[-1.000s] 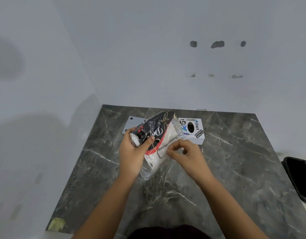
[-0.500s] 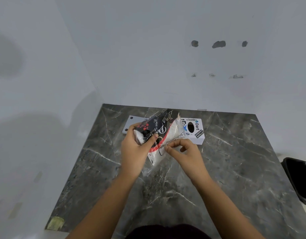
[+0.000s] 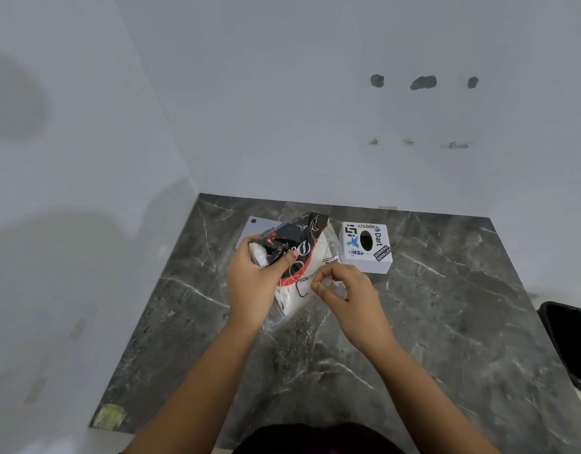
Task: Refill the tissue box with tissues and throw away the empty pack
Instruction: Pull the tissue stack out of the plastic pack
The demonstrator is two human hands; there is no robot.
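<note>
Marble table (image 3: pixel 446 322), tissue pack (image 3: pixel 299 257) in both grips

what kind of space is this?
Probably a bare indoor room corner, maybe a staged setup: a dark marble-look table set against plain grey walls with patched holes, and a black bin beside the table. Little else shows.

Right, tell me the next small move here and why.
Probably pull the flap open with the right hand. The left hand grips the tissue pack, which still looks full of white tissues, and the right fingertips pinch its clear plastic edge. The tissue box sits beside it.
</note>
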